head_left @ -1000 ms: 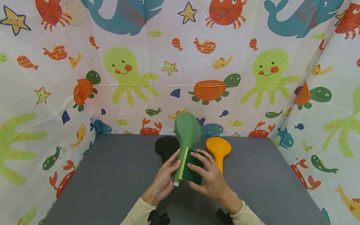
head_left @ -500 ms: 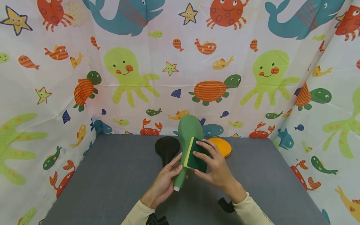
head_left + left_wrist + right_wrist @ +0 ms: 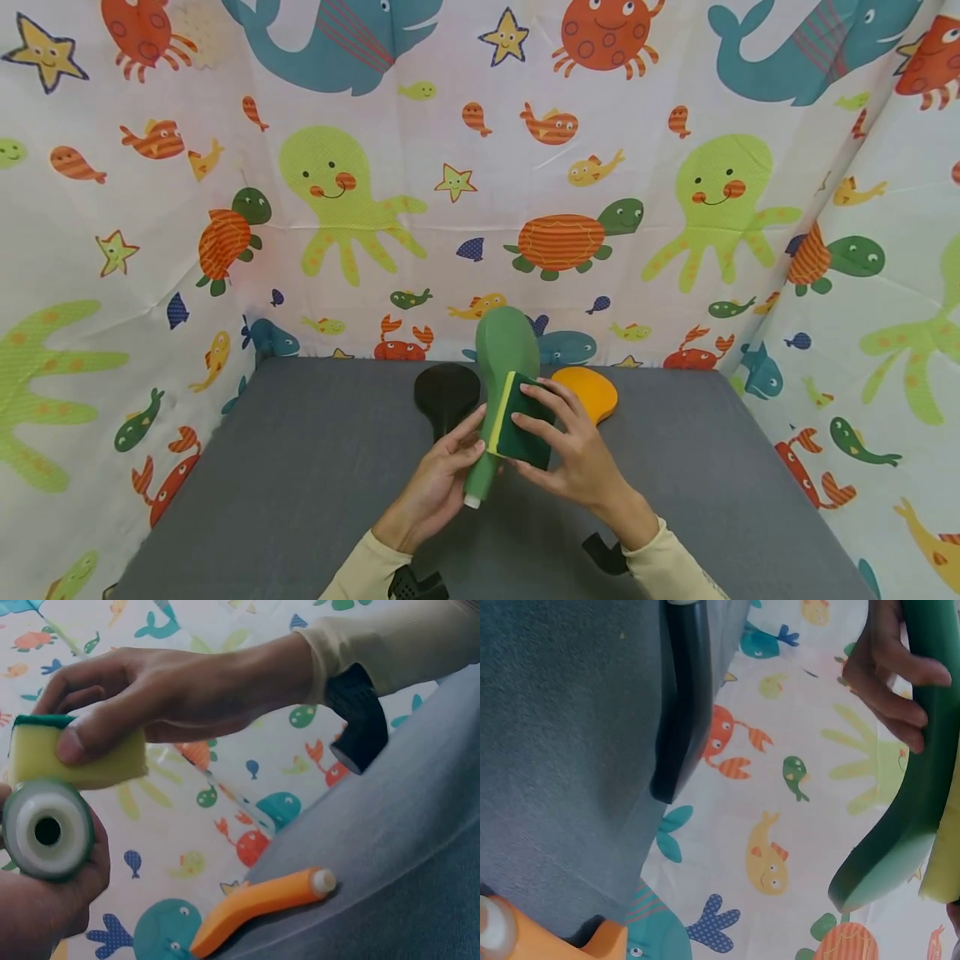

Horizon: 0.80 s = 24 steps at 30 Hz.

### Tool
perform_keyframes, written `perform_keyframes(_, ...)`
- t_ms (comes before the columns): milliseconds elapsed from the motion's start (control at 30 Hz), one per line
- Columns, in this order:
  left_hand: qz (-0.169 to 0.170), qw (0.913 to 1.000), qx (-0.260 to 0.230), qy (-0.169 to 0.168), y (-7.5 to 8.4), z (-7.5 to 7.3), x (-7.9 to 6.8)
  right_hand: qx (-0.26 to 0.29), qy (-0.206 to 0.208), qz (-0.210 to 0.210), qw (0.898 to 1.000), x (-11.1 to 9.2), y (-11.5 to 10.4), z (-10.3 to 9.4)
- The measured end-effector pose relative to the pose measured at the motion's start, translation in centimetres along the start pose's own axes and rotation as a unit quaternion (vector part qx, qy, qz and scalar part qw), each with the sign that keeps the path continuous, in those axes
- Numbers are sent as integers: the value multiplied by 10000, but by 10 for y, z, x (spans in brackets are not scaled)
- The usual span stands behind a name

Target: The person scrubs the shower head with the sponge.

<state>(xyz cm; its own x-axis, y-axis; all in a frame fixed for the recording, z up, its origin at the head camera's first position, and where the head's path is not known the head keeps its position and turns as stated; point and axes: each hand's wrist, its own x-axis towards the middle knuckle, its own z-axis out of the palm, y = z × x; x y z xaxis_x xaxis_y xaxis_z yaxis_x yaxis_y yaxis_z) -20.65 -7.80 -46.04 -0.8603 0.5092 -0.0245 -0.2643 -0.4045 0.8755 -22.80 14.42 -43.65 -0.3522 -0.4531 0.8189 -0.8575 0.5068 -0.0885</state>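
My left hand [image 3: 435,479] grips the handle of a green handheld shower head [image 3: 506,346], its round head tilted up and away from me. In the left wrist view the handle's white, hollow end [image 3: 27,831] faces the camera. A yellow sponge with a dark green scouring side [image 3: 525,442] is held in my right hand [image 3: 581,462], fingers spread over the green side and thumb at the lower edge. The sponge's yellow side [image 3: 943,859] lies against the shower head's neck. Left fingers [image 3: 904,709] curl around the handle in the right wrist view.
Behind my hands on the grey table [image 3: 315,500] lie a black shower head [image 3: 446,390], left, and an orange one [image 3: 588,392], right, partly hidden by my right hand. A sea-animal patterned curtain [image 3: 480,225] walls the table's back and sides.
My right hand has slid the sponge up along the shower head from the handle to the neck, then slightly back down. The left hand keeps its grip and has barely moved.
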Motion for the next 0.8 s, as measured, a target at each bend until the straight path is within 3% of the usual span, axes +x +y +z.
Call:
perform_keyframes(267,110,9997,16,235,2,1,2,57,52,-245,9997,-6,-10,4)
perform_keyframes(567,397,9990,-71,168,8,1,1,243,60,-418,9988,-15,-22,9)
perform_keyframes(800,216,9997,-55,117,11,0,1,326,131,-571,9977,-23,-24,12)
